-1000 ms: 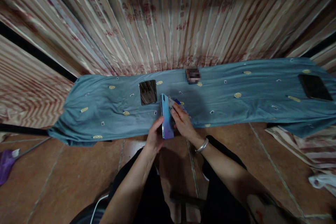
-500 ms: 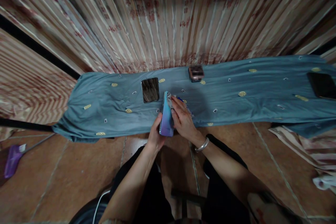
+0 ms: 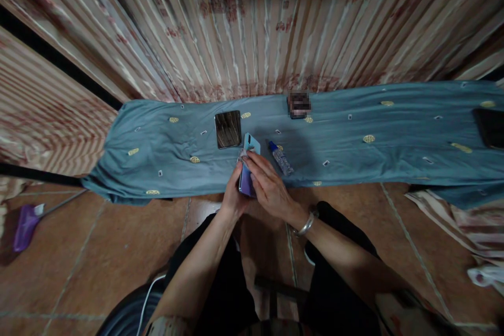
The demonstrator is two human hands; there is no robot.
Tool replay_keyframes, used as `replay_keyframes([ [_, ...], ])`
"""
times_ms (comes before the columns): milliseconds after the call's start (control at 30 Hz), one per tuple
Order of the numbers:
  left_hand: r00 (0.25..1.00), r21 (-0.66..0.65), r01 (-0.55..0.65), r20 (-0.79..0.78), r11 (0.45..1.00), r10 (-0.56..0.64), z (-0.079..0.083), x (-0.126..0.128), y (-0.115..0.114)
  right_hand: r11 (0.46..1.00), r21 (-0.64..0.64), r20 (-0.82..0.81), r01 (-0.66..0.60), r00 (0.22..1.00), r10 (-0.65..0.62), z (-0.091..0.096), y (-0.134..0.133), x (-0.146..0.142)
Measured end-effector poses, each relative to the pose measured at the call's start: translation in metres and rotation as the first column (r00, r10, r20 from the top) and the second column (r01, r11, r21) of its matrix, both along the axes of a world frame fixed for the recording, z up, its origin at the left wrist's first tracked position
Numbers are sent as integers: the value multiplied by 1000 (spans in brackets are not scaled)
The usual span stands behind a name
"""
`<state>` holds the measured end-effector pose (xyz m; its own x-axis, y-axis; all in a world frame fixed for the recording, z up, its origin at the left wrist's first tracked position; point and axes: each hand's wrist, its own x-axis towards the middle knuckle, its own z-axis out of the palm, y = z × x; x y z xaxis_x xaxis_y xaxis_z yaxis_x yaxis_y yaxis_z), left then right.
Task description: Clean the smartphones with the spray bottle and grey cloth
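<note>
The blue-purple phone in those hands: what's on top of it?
The right hand presses a small greyish cloth onto the upturned back of the phone. Blue shows above the fingers, purple below; whatever lies beneath hand and cloth is covered and can't be seen.

the phone [image 3: 246,184] in my left hand [image 3: 233,194] runs from pale blue to purple; the cloth [image 3: 242,154] under my right hand [image 3: 271,187] is grey. right of my hands, the bottle [image 3: 282,161] has a blue cap [image 3: 272,146]. beyond them, yellow ovals [image 3: 368,138] dot the teal sheet [image 3: 334,144], and the beige curtain [image 3: 255,47] carries brown stripes and reddish motifs.
</note>
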<state>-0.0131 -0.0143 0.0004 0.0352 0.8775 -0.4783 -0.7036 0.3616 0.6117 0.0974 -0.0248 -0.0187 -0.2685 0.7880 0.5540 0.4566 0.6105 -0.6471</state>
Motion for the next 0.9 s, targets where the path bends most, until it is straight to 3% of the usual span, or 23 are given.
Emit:
replay_keyframes([
  [200,996,0,-88,15,996,88,-6,1,3,999,-12,-6,-48,999,48,-1,-10,-6],
  [433,1000,-48,24,3,999,-24,-11,-9,5,996,4,24,-94,995,93,2,-22,-11],
  [700,997,-151,76,-13,986,-79,1,-12,9,966,213,152,-149,981,118,-7,-26,-6],
  [900,997,-86,76,-25,993,-79,4,-15,10,950,264,267,-168,959,96,-7,-26,4],
])
